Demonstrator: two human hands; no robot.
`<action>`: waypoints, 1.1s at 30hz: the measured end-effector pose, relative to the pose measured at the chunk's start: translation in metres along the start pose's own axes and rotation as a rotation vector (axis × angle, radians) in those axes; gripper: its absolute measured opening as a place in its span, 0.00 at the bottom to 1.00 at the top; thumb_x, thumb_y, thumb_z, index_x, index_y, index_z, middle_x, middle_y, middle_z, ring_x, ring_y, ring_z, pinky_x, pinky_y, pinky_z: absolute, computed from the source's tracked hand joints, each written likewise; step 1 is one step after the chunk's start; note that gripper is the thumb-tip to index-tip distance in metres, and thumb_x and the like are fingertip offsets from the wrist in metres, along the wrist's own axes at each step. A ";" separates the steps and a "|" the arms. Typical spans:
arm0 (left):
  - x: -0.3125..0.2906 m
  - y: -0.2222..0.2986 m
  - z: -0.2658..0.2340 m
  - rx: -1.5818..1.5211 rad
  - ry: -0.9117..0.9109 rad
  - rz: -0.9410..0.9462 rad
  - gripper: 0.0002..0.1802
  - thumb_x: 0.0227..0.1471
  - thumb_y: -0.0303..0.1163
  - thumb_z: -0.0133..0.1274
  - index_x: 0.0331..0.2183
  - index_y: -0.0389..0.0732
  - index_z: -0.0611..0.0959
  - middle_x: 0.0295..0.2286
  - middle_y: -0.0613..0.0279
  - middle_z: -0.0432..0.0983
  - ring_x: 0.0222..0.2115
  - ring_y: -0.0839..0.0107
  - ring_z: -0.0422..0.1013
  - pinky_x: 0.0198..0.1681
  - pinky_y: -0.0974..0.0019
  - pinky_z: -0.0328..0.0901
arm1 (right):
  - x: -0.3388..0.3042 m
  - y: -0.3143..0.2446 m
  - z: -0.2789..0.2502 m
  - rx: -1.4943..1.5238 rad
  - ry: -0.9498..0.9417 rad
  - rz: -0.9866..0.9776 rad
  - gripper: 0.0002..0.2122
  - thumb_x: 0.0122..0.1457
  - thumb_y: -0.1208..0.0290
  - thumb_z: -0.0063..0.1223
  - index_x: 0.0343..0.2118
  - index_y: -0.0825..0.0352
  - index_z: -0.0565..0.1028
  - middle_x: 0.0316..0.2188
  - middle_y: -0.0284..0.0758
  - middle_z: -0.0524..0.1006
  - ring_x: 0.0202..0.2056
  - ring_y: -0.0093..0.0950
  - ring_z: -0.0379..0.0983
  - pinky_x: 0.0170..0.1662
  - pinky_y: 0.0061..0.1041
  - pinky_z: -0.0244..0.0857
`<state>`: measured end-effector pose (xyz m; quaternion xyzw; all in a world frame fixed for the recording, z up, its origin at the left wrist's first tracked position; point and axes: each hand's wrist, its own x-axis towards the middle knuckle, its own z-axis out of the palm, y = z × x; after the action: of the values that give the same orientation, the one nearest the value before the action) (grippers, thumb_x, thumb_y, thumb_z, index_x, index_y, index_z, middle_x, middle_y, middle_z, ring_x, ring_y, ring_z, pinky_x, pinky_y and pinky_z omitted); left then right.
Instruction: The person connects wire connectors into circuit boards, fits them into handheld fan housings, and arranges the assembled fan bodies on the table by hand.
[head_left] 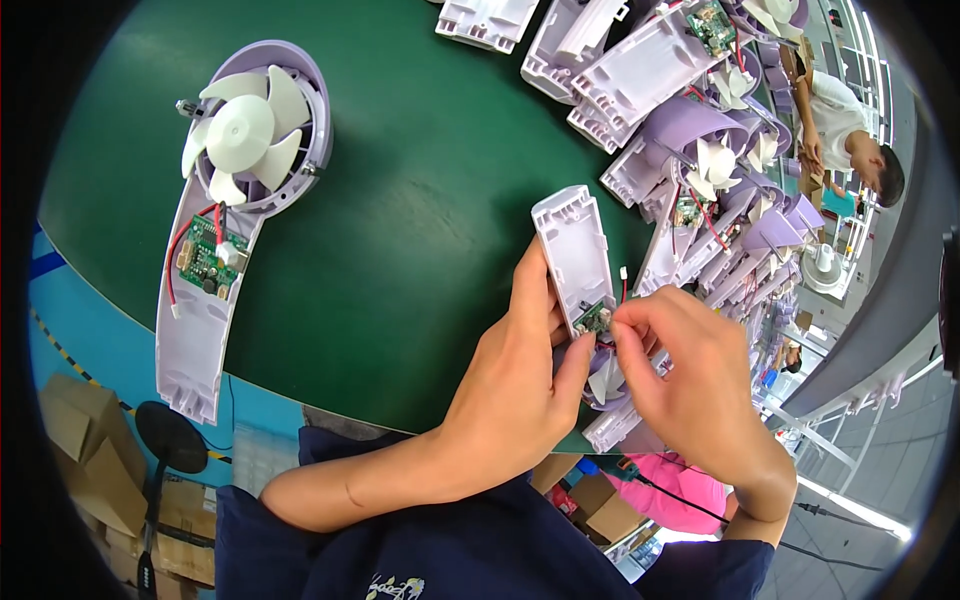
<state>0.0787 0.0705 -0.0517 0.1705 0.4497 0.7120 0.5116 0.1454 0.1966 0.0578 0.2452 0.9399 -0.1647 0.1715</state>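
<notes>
My left hand [510,390] is closed around a pale lilac handheld fan housing [578,250], its open inner side facing up. A small green circuit board [594,320] sits low in that housing, with my left thumb beside it. Thumb and forefinger of my right hand [690,360] pinch together at the board's right edge; what lies between them is too small to tell. A thin red wire with a white plug [624,273] sticks up next to the housing. White fan blades [606,384] show partly below, between my hands.
On the green table [400,250], another lilac fan [240,135] lies at left, its board and wires exposed. Several fan housings [700,140] are piled along the right. Cardboard boxes [90,440] stand lower left; a person [840,120] sits at far right.
</notes>
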 end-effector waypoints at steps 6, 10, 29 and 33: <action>-0.001 -0.003 0.000 -0.002 0.009 0.014 0.43 0.58 0.12 0.47 0.66 0.31 0.42 0.55 0.42 0.70 0.56 0.59 0.71 0.57 0.61 0.66 | 0.003 0.002 -0.002 0.046 -0.037 0.046 0.02 0.57 0.79 0.59 0.32 0.70 0.77 0.26 0.40 0.76 0.26 0.40 0.76 0.28 0.35 0.68; -0.001 -0.001 0.000 -0.002 0.005 0.008 0.43 0.58 0.11 0.47 0.66 0.30 0.43 0.54 0.43 0.70 0.56 0.60 0.71 0.57 0.62 0.66 | 0.006 0.000 -0.004 0.087 -0.049 0.079 0.02 0.57 0.78 0.59 0.31 0.70 0.77 0.26 0.41 0.77 0.26 0.41 0.76 0.29 0.36 0.69; -0.004 -0.004 -0.004 -0.081 0.012 -0.080 0.42 0.58 0.13 0.48 0.66 0.32 0.45 0.56 0.40 0.67 0.57 0.59 0.69 0.59 0.60 0.65 | -0.001 0.022 -0.006 0.349 0.060 0.164 0.06 0.60 0.72 0.59 0.34 0.70 0.81 0.28 0.41 0.81 0.26 0.32 0.80 0.30 0.28 0.72; -0.004 0.001 -0.006 -0.073 -0.003 -0.088 0.42 0.58 0.14 0.48 0.66 0.32 0.45 0.56 0.40 0.68 0.56 0.60 0.70 0.60 0.60 0.65 | -0.006 0.029 0.010 0.619 0.101 0.288 0.13 0.60 0.72 0.61 0.47 0.69 0.78 0.35 0.37 0.84 0.26 0.23 0.78 0.29 0.24 0.70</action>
<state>0.0756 0.0637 -0.0527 0.1327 0.4299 0.7045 0.5489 0.1681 0.2141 0.0451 0.4236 0.8084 -0.4037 0.0636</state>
